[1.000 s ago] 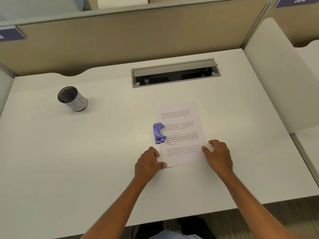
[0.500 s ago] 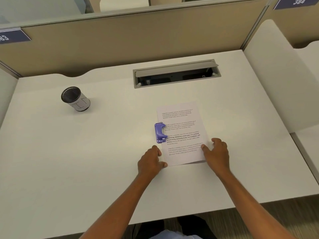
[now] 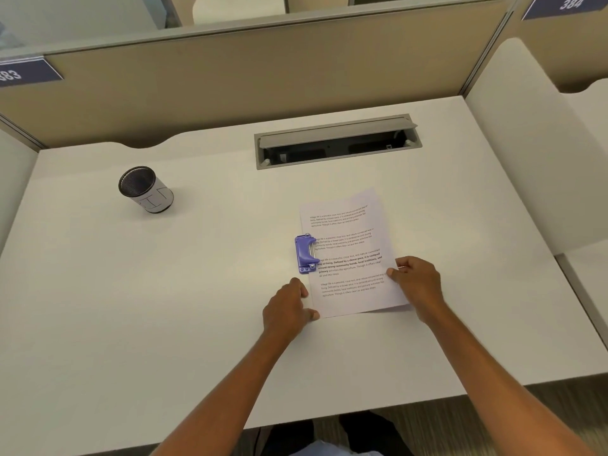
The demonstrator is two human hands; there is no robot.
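Seated at a white desk, closed in by a beige partition along the far edge and a white side panel on the right. Up on the partition, a blue plate marked 383 at far left and a blue plate marked 384 at far right. Sunk into the far middle of the desk, a grey cable tray with its lid tipped up. Over on the left, upright and well apart from the work, a black mesh pen cup banded in white. In the middle of the desk, a little to the right and slightly askew, a printed sheet carrying four blocks of text. Crowding its left edge about halfway along, a purple hole punch, overlapping the margin and lying just beyond the left hand. Left hand curled at the near left corner of the sheet, thumb tip resting on that corner, knuckles hard against the left edge. Impossible to tell a real pinch from a mere touch there. Right hand closed on the right edge of the sheet, thumb pressed on top beside the third text block, fingers curled past the edge and hidden. Near right corner raised slightly off the desk, with a thin shadow beneath.
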